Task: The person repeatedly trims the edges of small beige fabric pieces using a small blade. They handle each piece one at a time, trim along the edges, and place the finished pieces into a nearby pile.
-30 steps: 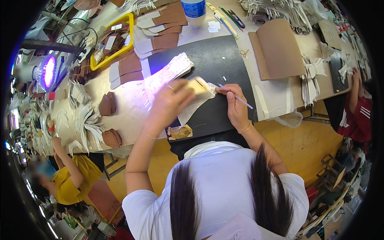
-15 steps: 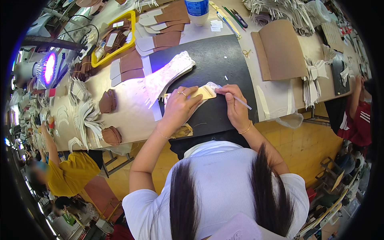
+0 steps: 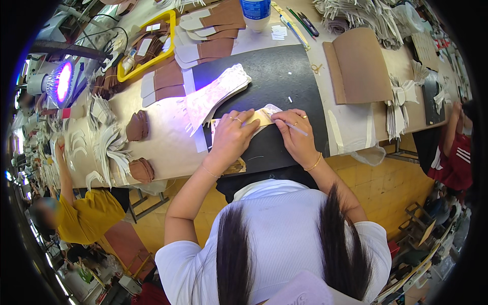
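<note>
My left hand (image 3: 231, 136) lies with its fingers extended on a pale yellow template (image 3: 263, 117), pressing it down. Under the template a white cut piece (image 3: 272, 107) peeks out at its far right end. A slim translucent pen (image 3: 300, 130) sits pinched in my right hand (image 3: 298, 136), its tip against the template's right part; the fingers partly cover the tip. Both hands are over a black mat (image 3: 277, 68). Just beyond my left hand rests a fanned stack of white cut pieces (image 3: 221, 89), lit violet at its left.
A lit lamp (image 3: 63, 84) stands at the left. Brown and white pieces (image 3: 213, 50) and a yellow tray (image 3: 121, 75) lie beyond the mat. A bottle (image 3: 255, 15) stands at the back. To the right is a folded brown sheet (image 3: 361, 66). Other people sit at both sides.
My right hand has shifted slightly, bringing its fingers further over the template's right end, and the pen lies at a changed angle. My left hand stays on the template.
</note>
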Available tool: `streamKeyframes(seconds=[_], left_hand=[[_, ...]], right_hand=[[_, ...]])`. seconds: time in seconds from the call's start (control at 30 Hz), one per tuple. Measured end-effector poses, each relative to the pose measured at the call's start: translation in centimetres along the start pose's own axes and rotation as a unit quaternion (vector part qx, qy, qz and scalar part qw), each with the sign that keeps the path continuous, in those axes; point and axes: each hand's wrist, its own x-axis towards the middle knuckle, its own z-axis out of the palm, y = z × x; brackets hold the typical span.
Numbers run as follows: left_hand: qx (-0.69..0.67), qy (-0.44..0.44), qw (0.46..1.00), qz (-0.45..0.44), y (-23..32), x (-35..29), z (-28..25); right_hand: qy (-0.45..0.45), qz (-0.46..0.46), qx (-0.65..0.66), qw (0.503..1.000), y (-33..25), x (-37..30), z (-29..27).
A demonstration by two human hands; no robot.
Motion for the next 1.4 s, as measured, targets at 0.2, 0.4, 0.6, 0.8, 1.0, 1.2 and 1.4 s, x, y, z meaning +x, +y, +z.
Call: streamKeyframes(seconds=[0.2, 0.4, 0.6, 0.8, 1.0, 1.2, 1.4], left_hand=[[0.004, -0.005, 1.0, -0.004, 0.2, 0.1, 0.1], [0.005, -0.002, 1.0, -0.004, 0.1, -0.1, 0.3], [-0.069, -0.005, 0.998, 0.01, -0.4, 0.8, -0.7], [-0.051, -0.014, 0.998, -0.024, 1.2, 1.1, -3.3], [-0.033, 0.086, 0.987, -0.128, 2.3, 2.8, -10.5], [0.043, 0.122, 0.988, -0.083, -2.9, 4.6, -8.7], [-0.034, 0.062, 0.997, -0.042, 0.6, 3.1, -4.7]], right_hand=[[-0.029, -0.028, -0.05, 0.998, -0.2, 0.6, 0.1], [-0.051, -0.02, -0.049, 0.997, -0.1, 0.1, -0.4], [0.044, -0.037, -0.001, 0.998, 0.6, 0.6, -0.6], [0.009, 0.028, 0.008, 1.0, 1.1, 0.1, -0.6], [0.018, 0.003, -0.003, 1.0, 1.2, -0.2, -0.6], [0.036, 0.007, 0.024, 0.999, 1.3, -0.2, -0.5], [0.055, 0.132, 0.18, 0.973, 1.9, -0.6, -0.1]])
